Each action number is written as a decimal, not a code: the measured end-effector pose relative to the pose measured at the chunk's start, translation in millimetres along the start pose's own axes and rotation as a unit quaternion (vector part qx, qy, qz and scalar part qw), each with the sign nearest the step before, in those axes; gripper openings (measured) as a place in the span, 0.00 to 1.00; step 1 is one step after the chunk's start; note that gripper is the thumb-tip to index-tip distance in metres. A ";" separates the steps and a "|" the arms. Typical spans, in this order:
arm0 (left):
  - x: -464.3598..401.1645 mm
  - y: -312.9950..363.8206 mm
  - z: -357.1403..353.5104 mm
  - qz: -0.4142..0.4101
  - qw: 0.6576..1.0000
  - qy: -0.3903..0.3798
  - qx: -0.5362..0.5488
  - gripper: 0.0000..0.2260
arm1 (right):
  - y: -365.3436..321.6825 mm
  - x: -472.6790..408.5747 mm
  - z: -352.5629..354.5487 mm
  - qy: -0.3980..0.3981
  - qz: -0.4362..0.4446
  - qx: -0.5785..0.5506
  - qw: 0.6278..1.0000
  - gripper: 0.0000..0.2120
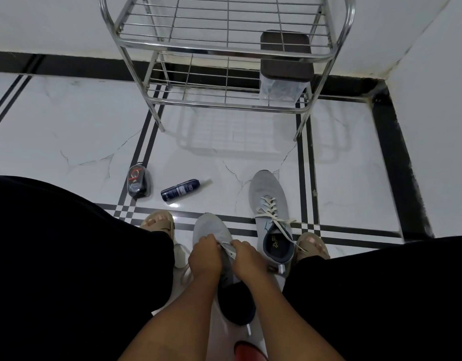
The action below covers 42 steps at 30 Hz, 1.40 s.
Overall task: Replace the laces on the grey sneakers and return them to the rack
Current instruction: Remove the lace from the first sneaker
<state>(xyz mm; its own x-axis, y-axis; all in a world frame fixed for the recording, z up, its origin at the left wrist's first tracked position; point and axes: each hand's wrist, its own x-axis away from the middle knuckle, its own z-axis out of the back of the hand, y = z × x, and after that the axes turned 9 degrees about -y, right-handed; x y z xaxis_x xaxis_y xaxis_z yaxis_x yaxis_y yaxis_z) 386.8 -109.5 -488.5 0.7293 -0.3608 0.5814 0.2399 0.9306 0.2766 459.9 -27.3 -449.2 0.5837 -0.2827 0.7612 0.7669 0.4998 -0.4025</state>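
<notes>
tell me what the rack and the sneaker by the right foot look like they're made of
Rack: likely steel, polished or chromed; bright tubes and thin wire shelves glint.
Sneaker: grey knit or mesh upper, matte and finely textured, with pale woven laces.

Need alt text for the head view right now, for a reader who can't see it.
Both hands, left and right, work a lace at the front of a grey sneaker on the tiled floor. A second grey sneaker, laced, lies to its right, and a metal rack stands beyond.

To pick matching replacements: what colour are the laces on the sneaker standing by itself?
Cream or off-white laces, seen in the head view.
</notes>
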 end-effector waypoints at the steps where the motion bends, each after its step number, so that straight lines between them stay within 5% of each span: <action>1: -1.5 0.2 0.3 0.004 1.000 -0.005 -0.002 0.07 | -0.2 1.1 0.3 -0.004 0.002 0.003 1.000 0.19; 19: -3.7 2.1 5.8 0.014 0.990 -0.124 0.061 0.12 | 0.4 0.9 -0.6 -0.035 0.029 -0.012 0.999 0.22; 28: 1.7 -2.0 3.8 0.024 0.997 -0.054 0.055 0.08 | -4.8 -10.9 10.7 -0.038 -0.021 -0.107 0.993 0.22; 35: 2.7 1.5 -2.4 0.043 0.996 0.027 -0.069 0.09 | -6.2 -28.1 11.1 0.012 -0.011 -0.092 0.996 0.11; 42: 1.0 -0.5 -13.1 0.050 0.997 0.047 -0.043 0.08 | -7.0 -40.4 7.4 0.049 -0.016 -0.047 0.998 0.10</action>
<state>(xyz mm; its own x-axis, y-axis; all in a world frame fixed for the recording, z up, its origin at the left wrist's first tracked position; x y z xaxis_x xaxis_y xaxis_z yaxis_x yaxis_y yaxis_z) 395.8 -109.6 -498.2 0.8085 -0.2623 0.5268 0.2141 0.9649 0.1519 429.0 -13.3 -473.4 0.5791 -0.3784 0.7222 0.8040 0.4118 -0.4289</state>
